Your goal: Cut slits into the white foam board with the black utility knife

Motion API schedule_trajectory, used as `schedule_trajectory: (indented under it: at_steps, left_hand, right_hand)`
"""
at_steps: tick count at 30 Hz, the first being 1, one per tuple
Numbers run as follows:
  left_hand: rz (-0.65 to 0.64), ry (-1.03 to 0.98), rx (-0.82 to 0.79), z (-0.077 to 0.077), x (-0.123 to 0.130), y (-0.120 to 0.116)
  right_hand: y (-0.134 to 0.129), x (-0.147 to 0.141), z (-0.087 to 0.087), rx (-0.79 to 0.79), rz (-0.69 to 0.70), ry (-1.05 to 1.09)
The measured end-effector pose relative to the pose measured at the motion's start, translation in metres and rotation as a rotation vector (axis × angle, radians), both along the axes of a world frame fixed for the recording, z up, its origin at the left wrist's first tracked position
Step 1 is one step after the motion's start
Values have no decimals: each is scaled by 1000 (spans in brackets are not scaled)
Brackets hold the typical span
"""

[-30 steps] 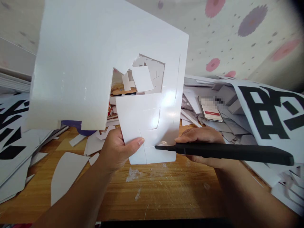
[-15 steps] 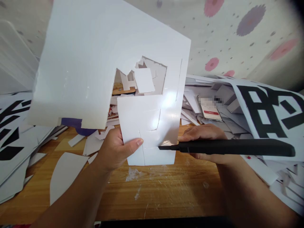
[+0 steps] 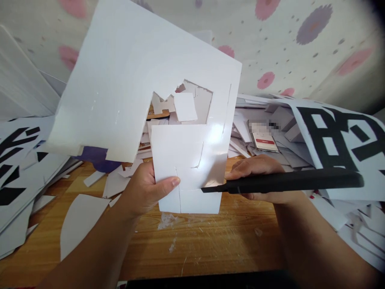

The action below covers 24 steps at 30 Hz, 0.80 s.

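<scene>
A white foam board (image 3: pixel 126 68) with a jagged cut-out and several slits stands tilted above the table. My left hand (image 3: pixel 150 186) grips its lower left edge, thumb on the front face beside a vertical slit and fingers behind. My right hand (image 3: pixel 261 170) is wrapped round a black utility knife (image 3: pixel 288 182) near the board's lower right edge. The knife's tip meets the front face at a faint horizontal cut line. Most fingers of both hands are hidden behind the board or the knife.
Wooden table (image 3: pixel 210 245) underneath, with white scraps (image 3: pixel 81 220) at left. Sheets with black printed shapes (image 3: pixel 337 140) lie at right and others (image 3: pixel 18 160) at left. A phone (image 3: pixel 263 136) rests among offcuts behind my right hand. The flowered wall (image 3: pixel 300 60) is close behind.
The board's upper left part has swung to the right and its top has dropped slightly. The knife's back end has risen a little, its tip staying near the same spot on the board.
</scene>
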State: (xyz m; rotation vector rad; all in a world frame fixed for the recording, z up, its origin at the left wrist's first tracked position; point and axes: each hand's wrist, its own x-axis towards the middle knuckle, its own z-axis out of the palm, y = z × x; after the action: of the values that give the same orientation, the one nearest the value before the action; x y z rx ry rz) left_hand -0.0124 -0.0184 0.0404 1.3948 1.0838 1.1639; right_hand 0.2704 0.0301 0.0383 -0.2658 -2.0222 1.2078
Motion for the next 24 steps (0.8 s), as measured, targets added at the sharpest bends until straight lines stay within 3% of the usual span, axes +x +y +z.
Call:
schedule_trajectory:
  at_steps: [11, 24]
  left_hand:
    - [-1, -59, -69, -4, -7, 2]
    - [0, -48, -122, 2, -9, 5]
  right_hand:
    - [5, 14, 7, 36, -54, -34]
    - [6, 26, 15, 79, -35, -94]
